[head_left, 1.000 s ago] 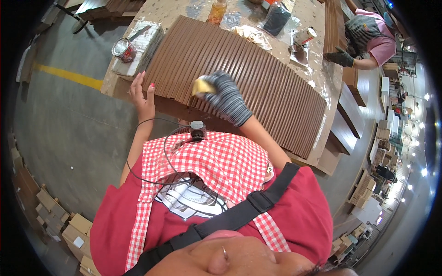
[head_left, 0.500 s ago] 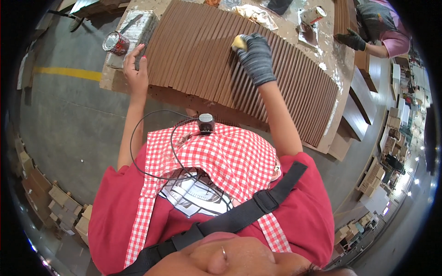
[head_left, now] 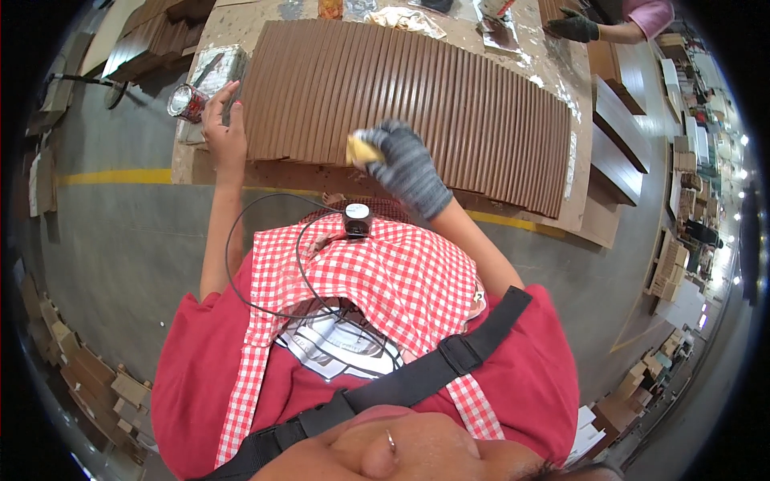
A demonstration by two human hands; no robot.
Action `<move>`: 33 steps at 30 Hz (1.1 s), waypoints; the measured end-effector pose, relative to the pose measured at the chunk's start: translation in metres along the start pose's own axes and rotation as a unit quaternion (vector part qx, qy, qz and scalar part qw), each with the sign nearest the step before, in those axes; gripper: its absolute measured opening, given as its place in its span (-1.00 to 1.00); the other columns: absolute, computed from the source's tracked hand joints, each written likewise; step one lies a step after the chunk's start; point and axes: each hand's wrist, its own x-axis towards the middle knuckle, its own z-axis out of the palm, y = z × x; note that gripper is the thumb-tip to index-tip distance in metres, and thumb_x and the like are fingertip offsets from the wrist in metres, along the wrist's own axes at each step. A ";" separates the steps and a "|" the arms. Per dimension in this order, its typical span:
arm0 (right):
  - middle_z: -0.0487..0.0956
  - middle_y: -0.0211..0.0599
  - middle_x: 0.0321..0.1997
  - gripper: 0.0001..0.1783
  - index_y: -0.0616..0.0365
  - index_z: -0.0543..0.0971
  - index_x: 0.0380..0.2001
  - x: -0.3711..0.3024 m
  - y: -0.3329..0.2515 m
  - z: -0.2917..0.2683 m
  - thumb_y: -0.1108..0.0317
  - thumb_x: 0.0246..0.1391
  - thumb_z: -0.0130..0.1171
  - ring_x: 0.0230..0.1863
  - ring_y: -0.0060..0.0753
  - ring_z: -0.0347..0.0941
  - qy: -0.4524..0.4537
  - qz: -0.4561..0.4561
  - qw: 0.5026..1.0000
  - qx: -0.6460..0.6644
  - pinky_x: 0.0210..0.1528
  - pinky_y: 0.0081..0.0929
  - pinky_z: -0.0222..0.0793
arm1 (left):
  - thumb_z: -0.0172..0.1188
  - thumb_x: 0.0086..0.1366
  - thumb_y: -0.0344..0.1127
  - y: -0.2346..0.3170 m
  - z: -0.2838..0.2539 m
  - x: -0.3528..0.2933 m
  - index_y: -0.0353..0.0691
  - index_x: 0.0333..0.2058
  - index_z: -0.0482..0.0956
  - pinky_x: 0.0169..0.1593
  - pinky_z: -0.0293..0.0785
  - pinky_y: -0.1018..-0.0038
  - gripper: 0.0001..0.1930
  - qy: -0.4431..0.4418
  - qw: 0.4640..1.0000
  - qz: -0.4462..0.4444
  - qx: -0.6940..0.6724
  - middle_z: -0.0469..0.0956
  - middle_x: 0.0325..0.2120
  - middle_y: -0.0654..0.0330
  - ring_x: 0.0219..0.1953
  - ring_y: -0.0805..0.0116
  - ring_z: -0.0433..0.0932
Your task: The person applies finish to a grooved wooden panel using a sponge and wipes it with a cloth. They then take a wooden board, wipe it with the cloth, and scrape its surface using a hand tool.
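A row of brown wooden strips (head_left: 433,96) lies side by side on the worktable, their near ends along the table's front edge. My right hand (head_left: 411,167), in a grey knit glove, grips a yellow sponge (head_left: 365,151) at the near edge of the strips, left of their middle. The hand is slightly blurred. Bare, with its fingers stretched out, my left hand (head_left: 224,124) rests against the left end of the row. Just beyond its fingers is an open tin (head_left: 186,103) with a red label, beside a paint-smeared white block (head_left: 223,70).
A crumpled pale cloth (head_left: 407,22) and a small amber container (head_left: 330,8) lie behind the strips on the stained table (head_left: 553,50). A co-worker's dark-gloved hand (head_left: 573,26) is at the far right. Brown boards (head_left: 618,152) stand to the right; more stacked boards (head_left: 156,40) are far left.
My right hand has moved left and toward me with the sponge, from the middle of the strips to their near edge. My left hand stays at the row's left end. The view has shifted slightly.
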 end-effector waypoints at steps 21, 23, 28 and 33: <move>0.52 -0.23 -0.19 -0.50 0.03 0.55 -0.06 -0.033 0.018 0.033 0.14 -0.13 0.33 -0.05 -0.18 0.41 0.047 0.031 0.996 -0.070 0.11 -0.29 0.29 | -0.02 0.27 -0.46 0.004 0.028 0.029 -0.24 -0.07 0.54 0.16 0.24 0.38 -0.72 -0.091 0.995 0.026 -0.020 0.48 -0.04 0.15 0.07 0.26 0.39; 0.52 -0.23 -0.20 -0.47 -0.01 0.54 -0.04 -0.039 0.021 0.026 0.10 -0.14 0.35 -0.06 -0.16 0.42 -0.110 0.083 0.990 -0.040 0.11 -0.27 0.29 | -0.03 0.28 -0.46 0.004 0.030 0.032 -0.25 -0.07 0.53 0.17 0.24 0.38 -0.72 -0.094 0.995 0.023 -0.030 0.48 -0.04 0.15 0.07 0.27 0.39; 0.50 -0.16 -0.26 -0.48 0.12 0.55 -0.14 -0.060 0.030 0.001 0.04 -0.14 0.35 -0.12 -0.19 0.39 0.158 0.045 0.985 0.056 0.06 -0.28 0.29 | -0.05 0.29 -0.48 -0.007 0.024 0.036 -0.24 -0.05 0.52 0.14 0.29 0.39 -0.72 -0.090 0.994 0.012 -0.058 0.44 0.01 0.12 0.07 0.28 0.41; 0.48 -0.14 -0.19 -0.43 0.11 0.54 -0.08 -0.062 0.046 -0.010 0.07 -0.18 0.38 -0.10 -0.15 0.38 0.088 0.103 0.991 -0.006 0.08 -0.29 0.27 | 0.00 0.27 -0.48 -0.017 0.036 0.035 -0.23 -0.01 0.50 0.10 0.35 0.41 -0.69 -0.102 0.994 0.034 -0.003 0.41 0.04 0.10 0.05 0.25 0.44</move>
